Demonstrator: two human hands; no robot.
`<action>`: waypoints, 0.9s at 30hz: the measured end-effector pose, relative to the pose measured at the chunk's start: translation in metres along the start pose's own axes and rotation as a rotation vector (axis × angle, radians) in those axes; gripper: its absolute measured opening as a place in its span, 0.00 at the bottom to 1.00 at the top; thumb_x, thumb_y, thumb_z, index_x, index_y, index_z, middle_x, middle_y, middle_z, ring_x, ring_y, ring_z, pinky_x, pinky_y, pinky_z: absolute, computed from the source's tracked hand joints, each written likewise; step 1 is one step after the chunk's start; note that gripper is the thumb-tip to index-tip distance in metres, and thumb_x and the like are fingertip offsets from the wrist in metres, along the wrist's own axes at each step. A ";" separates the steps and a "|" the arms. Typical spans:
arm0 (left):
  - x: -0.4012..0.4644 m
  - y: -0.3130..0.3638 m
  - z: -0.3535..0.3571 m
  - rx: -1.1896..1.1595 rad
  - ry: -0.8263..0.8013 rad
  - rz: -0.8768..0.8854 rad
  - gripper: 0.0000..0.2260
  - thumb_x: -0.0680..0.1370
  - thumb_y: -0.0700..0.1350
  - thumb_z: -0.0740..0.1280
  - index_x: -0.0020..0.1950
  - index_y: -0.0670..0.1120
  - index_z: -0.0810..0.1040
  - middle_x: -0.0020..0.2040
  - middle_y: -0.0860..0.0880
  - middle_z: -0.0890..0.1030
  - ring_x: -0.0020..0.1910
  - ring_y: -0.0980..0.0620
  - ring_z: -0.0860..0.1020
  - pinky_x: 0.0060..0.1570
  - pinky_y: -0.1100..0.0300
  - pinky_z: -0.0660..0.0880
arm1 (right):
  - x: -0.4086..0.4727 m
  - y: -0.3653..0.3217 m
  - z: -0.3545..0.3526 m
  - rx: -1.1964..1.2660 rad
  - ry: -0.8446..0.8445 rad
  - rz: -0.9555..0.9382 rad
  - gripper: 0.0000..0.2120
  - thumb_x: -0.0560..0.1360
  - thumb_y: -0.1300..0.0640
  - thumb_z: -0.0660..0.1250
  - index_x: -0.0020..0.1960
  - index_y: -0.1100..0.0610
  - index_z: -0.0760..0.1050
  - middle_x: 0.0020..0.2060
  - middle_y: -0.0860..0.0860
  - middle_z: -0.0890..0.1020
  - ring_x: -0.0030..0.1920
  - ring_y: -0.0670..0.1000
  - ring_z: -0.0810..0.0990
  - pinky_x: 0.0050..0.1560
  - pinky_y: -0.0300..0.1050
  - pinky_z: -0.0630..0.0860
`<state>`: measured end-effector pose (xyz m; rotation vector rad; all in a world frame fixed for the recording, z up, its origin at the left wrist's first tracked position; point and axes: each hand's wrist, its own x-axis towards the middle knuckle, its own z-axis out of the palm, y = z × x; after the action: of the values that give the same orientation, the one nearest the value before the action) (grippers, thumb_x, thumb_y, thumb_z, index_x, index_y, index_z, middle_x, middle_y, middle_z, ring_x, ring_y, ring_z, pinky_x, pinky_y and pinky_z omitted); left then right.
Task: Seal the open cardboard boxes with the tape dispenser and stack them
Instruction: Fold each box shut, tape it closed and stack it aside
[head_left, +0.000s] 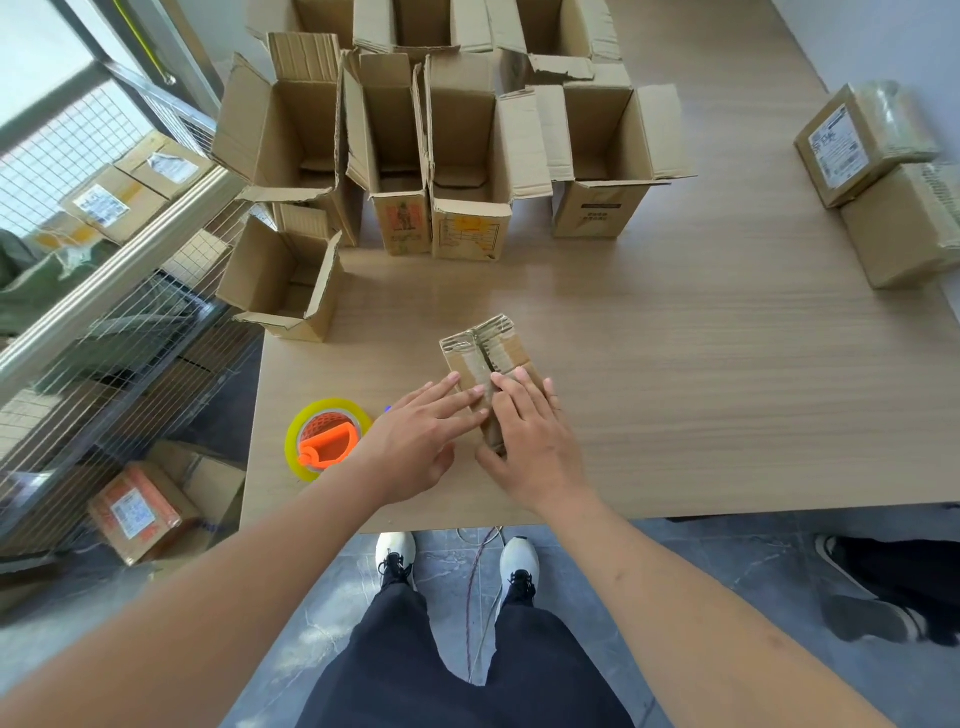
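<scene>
A small cardboard box (485, 345) stands near the front of the wooden table (701, 389), its top flaps folded shut with a seam down the middle. My left hand (421, 441) lies flat on the left flap with straight fingers. My right hand (530, 436) presses flat on the right flap. The tape dispenser (327, 439), orange handle inside a yellow-rimmed clear roll, lies on the table just left of my left wrist, touched by neither hand. Several open cardboard boxes (467, 156) stand upright at the back of the table.
Two sealed boxes (883, 182) are stacked at the table's right edge. A small open box (283, 280) sits at the left edge. A wire-mesh railing (104, 291) runs along the left with parcels behind and below. Another person's shoes (872, 597) are on the floor at right.
</scene>
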<state>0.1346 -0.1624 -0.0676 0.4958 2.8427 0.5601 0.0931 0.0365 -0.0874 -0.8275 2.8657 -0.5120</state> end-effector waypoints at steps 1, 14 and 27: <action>0.000 -0.001 0.000 0.001 0.007 -0.002 0.29 0.79 0.41 0.67 0.81 0.52 0.66 0.82 0.52 0.61 0.83 0.47 0.53 0.80 0.50 0.54 | 0.002 0.000 -0.001 0.008 0.012 0.010 0.30 0.76 0.41 0.66 0.72 0.56 0.71 0.75 0.50 0.71 0.80 0.53 0.61 0.81 0.56 0.52; -0.002 -0.029 -0.019 -0.006 0.062 -0.236 0.33 0.78 0.41 0.67 0.82 0.45 0.61 0.82 0.45 0.60 0.81 0.43 0.58 0.80 0.49 0.57 | 0.025 -0.021 -0.010 -0.127 -0.078 0.149 0.44 0.72 0.39 0.74 0.79 0.49 0.56 0.79 0.55 0.57 0.78 0.58 0.60 0.76 0.58 0.61; 0.008 -0.045 -0.038 0.050 0.010 -0.311 0.33 0.81 0.47 0.64 0.84 0.46 0.54 0.83 0.45 0.57 0.81 0.42 0.56 0.80 0.49 0.54 | 0.044 -0.034 -0.009 -0.092 -0.075 0.367 0.43 0.69 0.37 0.72 0.78 0.34 0.52 0.82 0.52 0.48 0.70 0.62 0.65 0.67 0.58 0.67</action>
<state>0.1048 -0.2118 -0.0518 0.0531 2.8677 0.4336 0.0707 -0.0116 -0.0681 -0.3067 2.8899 -0.2991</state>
